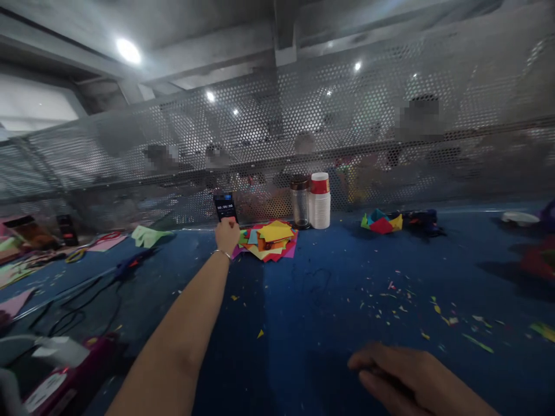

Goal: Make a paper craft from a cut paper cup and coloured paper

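Observation:
My left arm stretches far across the blue table, and my left hand (227, 236) is at the lower part of an upright phone (224, 207) whose dark screen reads 00:00:00. The back of that hand faces me, so most of its fingers are hidden and I cannot tell whether it grips the phone. Just right of it lies a pile of coloured paper pieces (275, 232), yellow on top. Near the front edge, my right hand (403, 372) hovers low over the table, slightly blurred, with thumb and fingers apart and nothing visible between them.
Behind the table runs a perforated metal screen (260, 127). Against it stand a lidded glass jar (300, 202) and stacked paper cups (320, 205). A folded colourful paper piece (381, 222) lies to the right, paper scraps (399, 306) nearer. Cables and a power strip (73, 375) lie left.

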`<state>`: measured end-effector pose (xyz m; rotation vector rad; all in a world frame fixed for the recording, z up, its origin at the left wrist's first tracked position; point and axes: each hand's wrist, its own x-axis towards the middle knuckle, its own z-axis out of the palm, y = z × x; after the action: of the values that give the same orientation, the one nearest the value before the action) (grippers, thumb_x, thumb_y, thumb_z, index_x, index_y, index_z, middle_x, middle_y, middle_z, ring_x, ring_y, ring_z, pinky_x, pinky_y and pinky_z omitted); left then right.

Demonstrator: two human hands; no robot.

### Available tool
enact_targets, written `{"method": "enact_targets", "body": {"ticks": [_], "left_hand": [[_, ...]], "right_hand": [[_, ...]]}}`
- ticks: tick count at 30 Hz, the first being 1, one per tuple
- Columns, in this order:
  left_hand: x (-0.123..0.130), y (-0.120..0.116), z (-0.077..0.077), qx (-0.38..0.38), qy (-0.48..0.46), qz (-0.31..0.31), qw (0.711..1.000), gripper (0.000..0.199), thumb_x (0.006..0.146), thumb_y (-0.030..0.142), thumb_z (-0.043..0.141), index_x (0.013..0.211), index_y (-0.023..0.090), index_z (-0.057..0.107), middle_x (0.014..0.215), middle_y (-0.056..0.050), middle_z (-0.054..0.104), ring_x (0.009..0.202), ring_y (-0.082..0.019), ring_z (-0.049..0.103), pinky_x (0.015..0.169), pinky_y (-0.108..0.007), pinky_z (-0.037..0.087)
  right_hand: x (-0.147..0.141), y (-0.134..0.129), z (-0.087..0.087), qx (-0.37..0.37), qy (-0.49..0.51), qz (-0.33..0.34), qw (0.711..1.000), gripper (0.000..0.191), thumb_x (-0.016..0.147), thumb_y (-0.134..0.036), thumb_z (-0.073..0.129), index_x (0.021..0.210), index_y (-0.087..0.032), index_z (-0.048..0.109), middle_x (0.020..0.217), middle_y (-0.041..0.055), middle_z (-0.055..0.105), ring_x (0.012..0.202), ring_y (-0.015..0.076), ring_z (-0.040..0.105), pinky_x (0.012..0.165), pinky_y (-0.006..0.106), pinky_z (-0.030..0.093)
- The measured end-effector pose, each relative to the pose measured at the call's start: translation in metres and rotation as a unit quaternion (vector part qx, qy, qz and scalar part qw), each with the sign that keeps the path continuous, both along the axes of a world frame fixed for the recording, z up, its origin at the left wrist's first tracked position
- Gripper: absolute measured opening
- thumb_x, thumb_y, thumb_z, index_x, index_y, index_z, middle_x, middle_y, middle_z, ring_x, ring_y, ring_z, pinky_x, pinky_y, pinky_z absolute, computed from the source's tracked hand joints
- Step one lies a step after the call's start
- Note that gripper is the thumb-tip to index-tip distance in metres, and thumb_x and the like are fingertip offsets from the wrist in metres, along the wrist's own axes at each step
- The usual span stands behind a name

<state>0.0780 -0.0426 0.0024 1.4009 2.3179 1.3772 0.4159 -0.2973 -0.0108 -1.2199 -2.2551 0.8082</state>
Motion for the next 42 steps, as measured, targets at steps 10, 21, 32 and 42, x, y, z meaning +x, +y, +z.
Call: {"method": "enact_targets", "body": {"ticks": [10,21,32,42], "left_hand": [[0.036,-0.028,0.001,-0.177,0.088,-0.005,0.980,0.035,0.093,0.033,0.060,0.124,0.017,0.057,0.125,-0.010,0.060,0.105,-0.024,0.062,0.087,-0.045,0.054],[0.020,-0.033,0.003,-0.239,0.134,-0.034,0.961,0.035,0.092,0.033,0.061,0.123,0.018,0.057,0.124,-0.010,0.060,0.105,-0.024,0.062,0.086,-0.044,0.054],[0.070,-0.047,0.019,-0.145,0.293,-0.160,0.931,0.035,0.093,0.034,0.059,0.124,0.018,0.057,0.127,-0.011,0.059,0.107,-0.025,0.061,0.089,-0.047,0.053],[0.098,-0.072,0.042,-0.252,0.331,-0.294,0.861,0.032,0.093,0.033,0.059,0.123,0.019,0.058,0.125,-0.010,0.060,0.105,-0.024,0.062,0.087,-0.043,0.054]], "right_hand": [[0.000,-0.002,0.013,-0.035,-0.042,-0.010,0.998,0.028,0.095,-0.033,0.041,0.095,-0.025,0.067,0.077,0.0015,0.071,0.067,0.0170,0.065,0.062,0.028,0.047],[-0.002,-0.003,0.009,-0.007,-0.016,0.002,1.000,0.023,0.092,-0.026,0.048,0.096,-0.023,0.071,0.074,0.0027,0.072,0.064,0.0155,0.064,0.062,0.026,0.048],[-0.003,-0.002,0.009,-0.016,-0.009,0.003,1.000,0.021,0.092,-0.026,0.052,0.097,-0.024,0.072,0.077,0.0012,0.074,0.065,0.0146,0.066,0.063,0.024,0.050],[-0.002,-0.004,0.010,-0.018,-0.029,0.007,0.999,0.023,0.092,-0.024,0.049,0.099,-0.023,0.071,0.081,0.0018,0.074,0.071,0.0153,0.067,0.066,0.024,0.049]]}}
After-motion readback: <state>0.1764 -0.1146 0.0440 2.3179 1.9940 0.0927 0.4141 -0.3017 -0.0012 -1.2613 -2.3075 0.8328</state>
